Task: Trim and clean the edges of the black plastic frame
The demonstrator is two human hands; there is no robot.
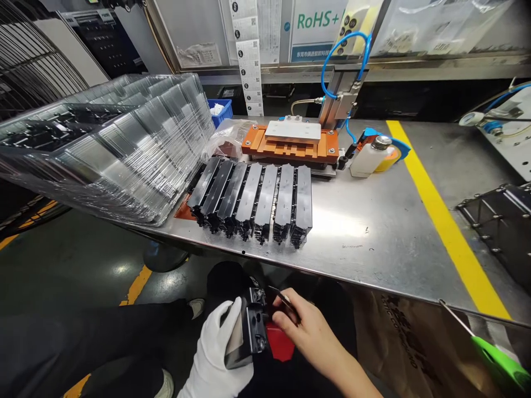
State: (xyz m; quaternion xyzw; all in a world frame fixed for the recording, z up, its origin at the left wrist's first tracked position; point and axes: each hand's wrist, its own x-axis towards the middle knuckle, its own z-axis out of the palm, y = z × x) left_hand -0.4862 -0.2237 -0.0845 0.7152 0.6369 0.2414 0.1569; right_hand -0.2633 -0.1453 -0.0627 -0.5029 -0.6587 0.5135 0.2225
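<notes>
Nearest, below the surface edge, the gloved left hand point(218, 345) has its grip clamped on a black plastic part point(249, 331), held over the lap. The bare right hand point(309, 331) pinches a thin blade point(279, 296) against the part's top end; a red piece point(280, 342) sits just beneath. The blade could slip toward the gloved fingers, or the part could drop to the floor, since nothing supports it. On the surface point(373, 232) lies one row of seven black parts point(253, 202), touching side by side. Left stands one stack of clear trays point(124, 143). Behind are one orange fixture point(290, 142) and one white bottle point(369, 157).
</notes>
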